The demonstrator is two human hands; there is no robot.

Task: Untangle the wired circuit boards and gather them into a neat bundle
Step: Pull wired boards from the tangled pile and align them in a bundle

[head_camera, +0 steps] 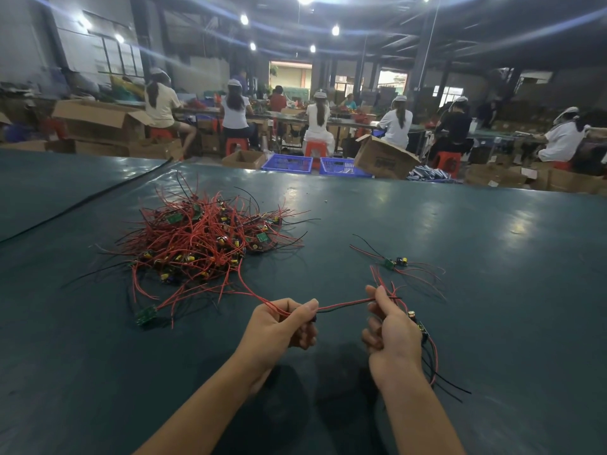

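Two-handed hold on one red-and-black wire pair [341,305] above the dark green table [492,251]
Pinched at one end between thumb and curled fingers of the left hand [282,323], at the other in the curled fingers of the right hand [391,326], with a small circuit board [418,323] and trailing leads hanging from that same fist. Tangled pile of wired boards [203,238] beyond and left of the hands, linked to the left hand by red leads; separate small cluster of boards [395,262] lying beyond the right hand

One tangled pile of wired boards [200,238], one separate cluster [395,262], one left hand [279,323], one right hand [391,330], two blue crates [287,163].
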